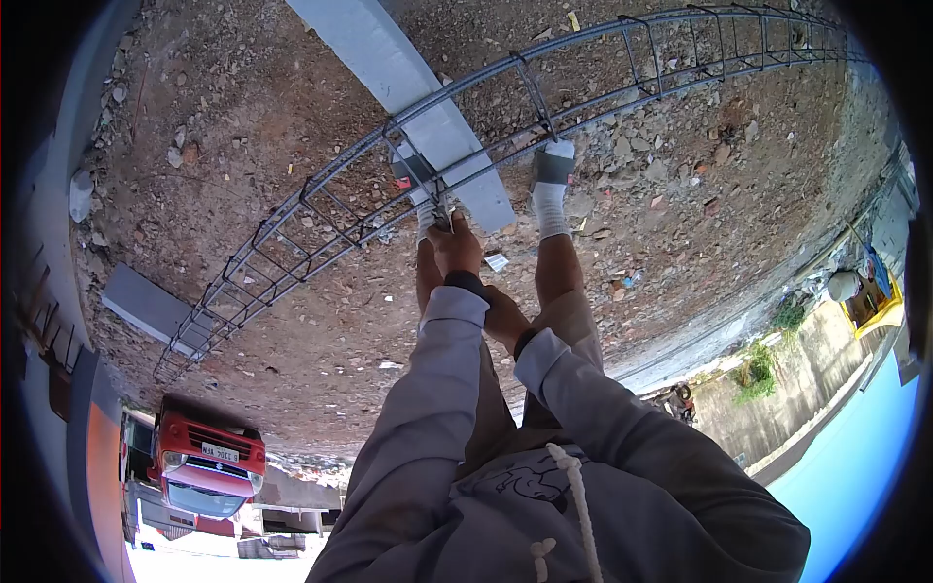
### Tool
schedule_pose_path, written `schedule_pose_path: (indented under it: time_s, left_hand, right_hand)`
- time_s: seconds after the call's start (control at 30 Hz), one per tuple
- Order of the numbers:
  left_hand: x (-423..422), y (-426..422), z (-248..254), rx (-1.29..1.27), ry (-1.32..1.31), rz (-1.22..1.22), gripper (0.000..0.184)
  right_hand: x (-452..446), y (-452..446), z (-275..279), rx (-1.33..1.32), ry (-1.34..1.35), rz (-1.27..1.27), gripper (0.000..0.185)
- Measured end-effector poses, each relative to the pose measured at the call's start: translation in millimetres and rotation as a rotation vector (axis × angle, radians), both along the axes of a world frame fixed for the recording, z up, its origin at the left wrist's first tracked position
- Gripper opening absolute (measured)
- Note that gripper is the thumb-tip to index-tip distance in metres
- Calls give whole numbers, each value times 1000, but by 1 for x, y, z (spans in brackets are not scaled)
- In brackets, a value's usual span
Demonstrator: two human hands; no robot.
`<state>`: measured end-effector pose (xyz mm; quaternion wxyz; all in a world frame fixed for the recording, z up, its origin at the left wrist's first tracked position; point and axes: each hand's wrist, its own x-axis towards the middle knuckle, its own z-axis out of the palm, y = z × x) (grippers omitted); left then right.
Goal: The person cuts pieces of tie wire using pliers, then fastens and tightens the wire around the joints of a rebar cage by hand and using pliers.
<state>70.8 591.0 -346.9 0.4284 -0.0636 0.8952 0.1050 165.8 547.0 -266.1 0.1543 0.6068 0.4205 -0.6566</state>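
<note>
A long rebar cage (335, 225) of straight bars and square stirrups arcs across the view, with its near part in front of my feet. My left hand (457, 248) is closed around a small dark metal tool (442, 216). This tool reaches up to the cage's lower bar; its exact kind is hard to make out. Close to my left wrist is my right hand (503, 319), its fingers curled and partly hidden, so whatever it holds does not show. Beneath the cage, a grey board (389, 63) lies on the ground by my left foot.
Rubble and stones (632, 160) cover the dirt ground. Another grey slab (155, 303) lies under the cage's left end. A red car (209, 452) stands at lower left. A concrete wall (777, 389) and a yellow object (882, 311) are at right.
</note>
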Motion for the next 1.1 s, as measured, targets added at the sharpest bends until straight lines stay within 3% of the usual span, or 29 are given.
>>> schedule_pose_path:
  time_s: [0.1,0.17,0.2,0.23,0.27,0.3,0.33,0.43,0.57,0.63,0.73,0.83,0.97,1.0,1.1]
  left_hand:
    - [2,-10,-5,37,-3,-1,47]
    - [-11,-31,-12,195,-159,50,41]
    - [-33,-9,17,235,-401,288,32]
    - [-37,-7,20,253,-423,272,31]
    - [-39,-8,23,268,-446,257,30]
    - [-40,-6,25,289,-468,239,30]
    - [-35,-1,28,343,-486,453,31]
    - [-22,-28,-3,427,-338,352,29]
    - [-33,-35,1,310,-200,-9,32]
    - [-40,-41,4,295,-191,-120,32]
    - [-45,-46,1,270,-311,7,19]
    - [-53,-34,11,320,-439,388,19]
    - [-61,-5,38,407,-470,448,20]
    - [-63,-2,43,402,-480,438,21]
    - [-70,-7,47,413,-502,400,25]
  right_hand:
    - [-2,18,0,-467,-129,-165,26]
    - [5,28,-1,-616,114,-236,22]
    - [0,45,7,-857,151,-455,25]
    - [0,55,11,-1097,182,-679,28]
    - [5,54,8,-1202,270,-746,32]
    - [3,56,11,-1169,224,-732,32]
    - [-1,61,15,-1135,180,-714,32]
    - [-2,50,8,-870,55,-524,31]
    - [5,40,7,-581,77,-440,27]
    - [8,37,5,-567,100,-486,26]
    - [11,32,0,-527,58,-464,25]
    - [15,30,-8,-487,-12,-500,25]
    - [35,23,-20,-285,-82,-446,28]
    - [36,37,-12,-211,-193,-167,37]
    - [33,59,17,306,-140,43,49]
